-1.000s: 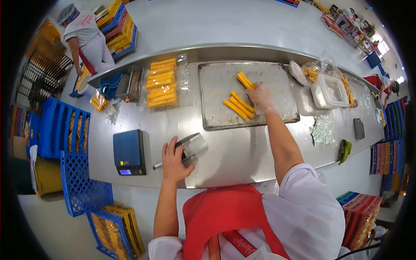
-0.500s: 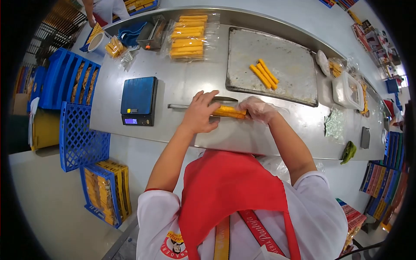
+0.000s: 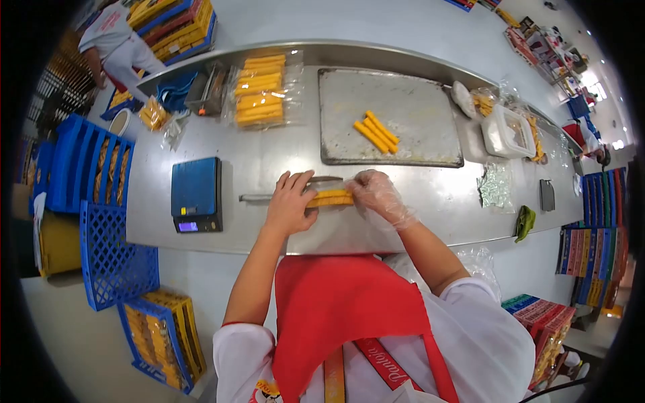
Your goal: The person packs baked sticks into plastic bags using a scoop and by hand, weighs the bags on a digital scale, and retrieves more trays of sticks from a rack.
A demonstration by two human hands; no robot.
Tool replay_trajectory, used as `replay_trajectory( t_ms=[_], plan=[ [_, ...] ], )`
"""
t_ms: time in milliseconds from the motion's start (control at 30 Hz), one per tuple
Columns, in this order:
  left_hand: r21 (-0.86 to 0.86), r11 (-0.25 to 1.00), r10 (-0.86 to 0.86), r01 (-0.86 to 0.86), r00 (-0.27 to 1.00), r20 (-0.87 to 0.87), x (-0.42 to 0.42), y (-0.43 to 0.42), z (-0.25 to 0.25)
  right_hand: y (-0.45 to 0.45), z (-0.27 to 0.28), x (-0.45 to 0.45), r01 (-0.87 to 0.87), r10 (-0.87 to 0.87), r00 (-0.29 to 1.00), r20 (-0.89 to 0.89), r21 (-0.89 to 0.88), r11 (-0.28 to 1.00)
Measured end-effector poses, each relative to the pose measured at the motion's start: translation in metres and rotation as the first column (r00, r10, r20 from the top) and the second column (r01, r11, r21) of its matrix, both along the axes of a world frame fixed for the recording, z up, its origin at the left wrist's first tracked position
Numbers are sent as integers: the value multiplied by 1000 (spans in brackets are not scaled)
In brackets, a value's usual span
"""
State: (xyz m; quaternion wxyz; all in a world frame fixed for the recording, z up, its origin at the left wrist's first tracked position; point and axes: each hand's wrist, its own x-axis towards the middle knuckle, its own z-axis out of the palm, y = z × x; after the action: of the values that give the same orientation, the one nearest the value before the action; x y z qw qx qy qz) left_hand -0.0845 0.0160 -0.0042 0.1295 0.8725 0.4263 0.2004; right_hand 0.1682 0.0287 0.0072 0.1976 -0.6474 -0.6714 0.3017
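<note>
Several yellow breadsticks [image 3: 331, 198] lie side by side on the steel table between my hands. My bare left hand [image 3: 292, 203] is around their left end, thumb on the near side and fingers on the far side. My right hand [image 3: 376, 195], in a clear plastic glove, has its fingers closed on their right end. From under my left hand a thin metal strip [image 3: 254, 197] sticks out to the left. A dark flat blade-like piece [image 3: 328, 178] lies just beyond the breadsticks; whether it joins the strip is hidden.
A baking tray [image 3: 416, 144] holds a few breadsticks. Bagged breadsticks [image 3: 261, 91] lie at the back, and a digital scale [image 3: 195, 193] stands left. On the right are a plastic tub [image 3: 508, 131] and a green cloth [image 3: 525, 223]. Another person [image 3: 117, 40] stands beyond the table.
The view has tilted up, so the table appears lower and further left. Both hands remain at the two ends of the breadsticks. More of the other person shows.
</note>
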Motion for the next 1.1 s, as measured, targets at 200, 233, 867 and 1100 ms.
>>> replay_trajectory(
  t_ms=[200, 233, 867, 1100],
  plan=[
    [21, 1000, 6, -6, 1000, 10, 2, -1, 1, 51, -28, 77, 193, -271, 915, 299, 265, 945],
    [16, 1000, 16, -16, 1000, 11, 2, -1, 2, 54, -29, 83, 198, -277, 914, 296, 269, 943],
    [49, 998, 31, -32, 999, 30, 4, -3, 5, 43, -8, 112, 312, -324, 850, -415, -99, 945],
    [59, 998, 33, -34, 999, 31, 1, -2, -3, 4, 3, 86, -200, 19, 861, -508, -304, 932]
  ],
)
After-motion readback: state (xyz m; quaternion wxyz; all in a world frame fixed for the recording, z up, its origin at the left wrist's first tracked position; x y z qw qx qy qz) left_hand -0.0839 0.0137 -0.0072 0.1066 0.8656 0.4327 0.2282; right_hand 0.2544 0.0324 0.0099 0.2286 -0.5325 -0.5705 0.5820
